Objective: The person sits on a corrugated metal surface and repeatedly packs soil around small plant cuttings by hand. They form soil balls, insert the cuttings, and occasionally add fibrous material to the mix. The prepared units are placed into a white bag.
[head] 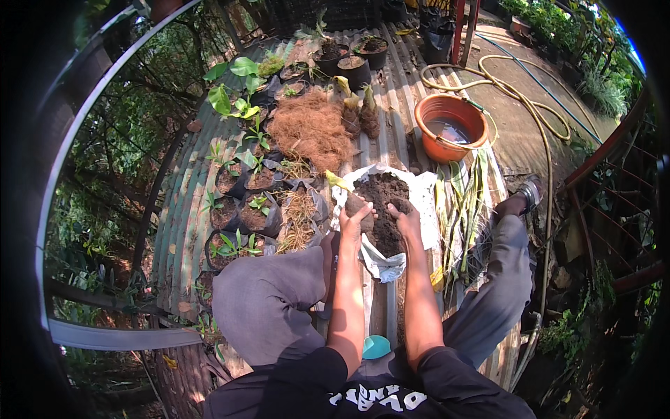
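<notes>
My left hand [353,225] grips a rounded, soil-covered plant base [357,204], with a cut yellow-green leaf stub [337,180] rising from its top. In my right hand [408,222] is a clump of dark soil [401,205], thumb pressed on it. Both hands are over a heap of dark soil [384,183] on a white plastic sack [424,201]. Beyond them lies a mat of brown coconut fibre [309,128]. Two fibre-wrapped plant stubs [369,118] stand at its right edge.
Left, black nursery bags of seedlings [256,209] stand beside dry roots [297,220]. Right are an orange bucket [445,149] of water and long cut leaves [463,214]. A hose [534,110] loops past the corrugated sheet [180,209]. A turquoise bowl [377,346] sits between my legs.
</notes>
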The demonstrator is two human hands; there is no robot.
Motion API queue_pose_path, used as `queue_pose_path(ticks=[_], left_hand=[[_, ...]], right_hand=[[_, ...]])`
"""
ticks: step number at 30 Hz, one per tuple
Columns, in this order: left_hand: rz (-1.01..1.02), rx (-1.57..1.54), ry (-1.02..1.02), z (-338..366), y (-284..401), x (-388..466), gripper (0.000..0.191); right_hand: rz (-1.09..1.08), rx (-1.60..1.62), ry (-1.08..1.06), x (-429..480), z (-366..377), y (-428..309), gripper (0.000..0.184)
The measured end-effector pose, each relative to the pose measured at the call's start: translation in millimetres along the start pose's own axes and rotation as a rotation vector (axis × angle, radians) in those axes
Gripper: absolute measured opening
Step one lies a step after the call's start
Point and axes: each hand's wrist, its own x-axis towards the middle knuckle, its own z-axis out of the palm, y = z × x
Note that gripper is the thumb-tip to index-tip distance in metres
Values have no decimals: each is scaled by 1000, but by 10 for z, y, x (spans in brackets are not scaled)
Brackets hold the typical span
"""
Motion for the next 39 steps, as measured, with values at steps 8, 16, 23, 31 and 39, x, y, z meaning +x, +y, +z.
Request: queue_pose_path(ticks=[8, 16, 23, 31, 39], left_hand=[[4, -3, 5, -51, 10, 4, 32], [5, -13, -7, -32, -5, 10, 32], [14, 12, -13, -25, -21, 16, 32], [8, 12, -50, -16, -65, 25, 33], [-20, 19, -82, 43, -99, -5, 34]], right_hand=[[125, 98, 115, -84, 72, -85, 26], [48, 105, 129, 51, -2, 62, 26], [218, 447, 28, -15, 3, -223, 25], [282, 580, -42, -178, -19, -568, 31], [436, 483, -64, 2, -164, -243, 50]])
